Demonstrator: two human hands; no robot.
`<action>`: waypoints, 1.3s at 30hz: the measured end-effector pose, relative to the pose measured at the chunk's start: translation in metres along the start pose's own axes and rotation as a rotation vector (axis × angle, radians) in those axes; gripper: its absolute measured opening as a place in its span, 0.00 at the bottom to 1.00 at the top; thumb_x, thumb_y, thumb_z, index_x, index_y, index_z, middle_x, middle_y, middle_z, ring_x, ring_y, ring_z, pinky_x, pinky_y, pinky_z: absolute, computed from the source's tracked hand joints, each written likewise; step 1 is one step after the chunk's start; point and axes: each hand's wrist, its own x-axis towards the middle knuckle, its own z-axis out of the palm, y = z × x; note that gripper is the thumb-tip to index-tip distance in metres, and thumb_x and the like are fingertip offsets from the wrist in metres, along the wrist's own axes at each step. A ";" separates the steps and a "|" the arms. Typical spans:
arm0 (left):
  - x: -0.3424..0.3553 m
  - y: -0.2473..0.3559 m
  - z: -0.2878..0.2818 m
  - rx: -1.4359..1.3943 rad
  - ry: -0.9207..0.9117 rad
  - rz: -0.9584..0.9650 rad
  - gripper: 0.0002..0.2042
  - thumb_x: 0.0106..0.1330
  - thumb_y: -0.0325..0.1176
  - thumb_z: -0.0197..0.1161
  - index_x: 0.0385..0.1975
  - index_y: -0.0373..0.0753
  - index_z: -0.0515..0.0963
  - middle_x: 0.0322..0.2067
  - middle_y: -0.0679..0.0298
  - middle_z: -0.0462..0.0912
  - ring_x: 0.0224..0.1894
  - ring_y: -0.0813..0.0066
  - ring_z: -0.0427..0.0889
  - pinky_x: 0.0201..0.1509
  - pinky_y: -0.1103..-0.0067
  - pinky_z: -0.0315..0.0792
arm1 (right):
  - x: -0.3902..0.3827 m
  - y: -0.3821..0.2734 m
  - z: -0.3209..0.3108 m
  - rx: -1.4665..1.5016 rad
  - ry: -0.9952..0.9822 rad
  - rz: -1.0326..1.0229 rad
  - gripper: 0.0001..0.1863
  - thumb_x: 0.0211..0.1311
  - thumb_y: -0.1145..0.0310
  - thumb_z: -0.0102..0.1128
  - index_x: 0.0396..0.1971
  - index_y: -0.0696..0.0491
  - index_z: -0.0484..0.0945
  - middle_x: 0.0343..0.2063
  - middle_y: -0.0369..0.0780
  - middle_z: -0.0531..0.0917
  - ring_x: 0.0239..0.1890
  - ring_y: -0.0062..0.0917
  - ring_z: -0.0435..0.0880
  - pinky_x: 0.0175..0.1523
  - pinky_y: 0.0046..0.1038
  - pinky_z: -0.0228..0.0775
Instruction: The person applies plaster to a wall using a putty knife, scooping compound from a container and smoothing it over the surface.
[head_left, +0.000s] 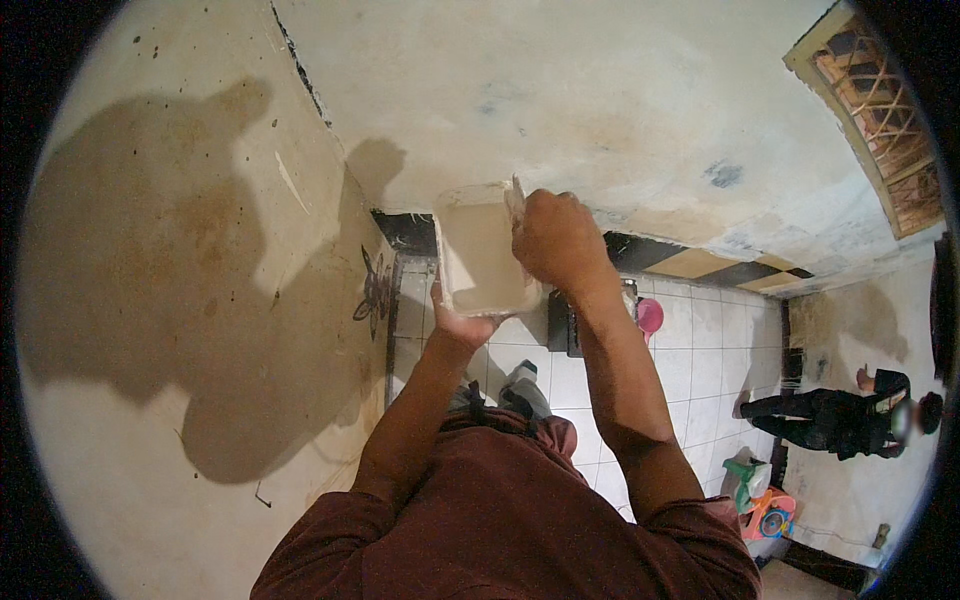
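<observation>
My left hand [463, 322] grips a pale rectangular tub [442, 265] from below, near its lower edge. White residue coats the tub's rim, and its inside is whitish; how much it contains I cannot tell. My right hand [563, 238] is closed in a fist around a putty knife [517, 197], of which only a thin blade edge shows at the tub's right rim. The knife's handle is hidden inside the fist. Both hands are in front of the patchy plastered wall [600, 110].
A stained wall [130, 300] stands close on the left. Below lie white floor tiles [690, 370], with a dark box [565, 325] and a pink dipper [650, 315]. At right, a person [835, 415] in dark clothes stands beyond an orange object [770, 512]. A lattice vent [875, 110] is upper right.
</observation>
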 end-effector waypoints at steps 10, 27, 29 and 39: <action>0.002 -0.003 0.000 -0.105 0.033 -0.006 0.31 0.66 0.59 0.41 0.63 0.46 0.63 0.59 0.57 0.70 0.59 0.51 0.71 0.59 0.46 0.66 | 0.006 0.000 0.000 0.023 0.039 -0.011 0.13 0.54 0.67 0.54 0.23 0.65 0.77 0.26 0.62 0.79 0.34 0.56 0.81 0.43 0.48 0.73; 0.004 -0.004 0.002 -0.208 -0.122 -0.022 0.30 0.69 0.56 0.40 0.64 0.44 0.60 0.59 0.53 0.70 0.58 0.50 0.72 0.58 0.47 0.68 | 0.000 0.012 -0.001 0.078 -0.061 0.019 0.19 0.54 0.63 0.58 0.28 0.68 0.77 0.32 0.63 0.79 0.40 0.57 0.79 0.47 0.46 0.72; 0.007 -0.004 -0.002 -0.145 -0.105 0.013 0.30 0.69 0.55 0.40 0.64 0.43 0.60 0.59 0.53 0.70 0.58 0.51 0.73 0.59 0.48 0.67 | 0.002 0.013 0.003 0.110 -0.024 0.062 0.18 0.54 0.63 0.57 0.26 0.67 0.78 0.31 0.62 0.79 0.39 0.58 0.79 0.47 0.46 0.71; 0.004 -0.003 0.008 -0.190 -0.103 0.002 0.31 0.68 0.57 0.40 0.64 0.43 0.61 0.56 0.52 0.72 0.57 0.48 0.73 0.58 0.47 0.68 | 0.002 0.024 0.013 0.066 0.092 -0.051 0.16 0.55 0.64 0.57 0.20 0.65 0.77 0.23 0.61 0.76 0.32 0.57 0.79 0.40 0.47 0.72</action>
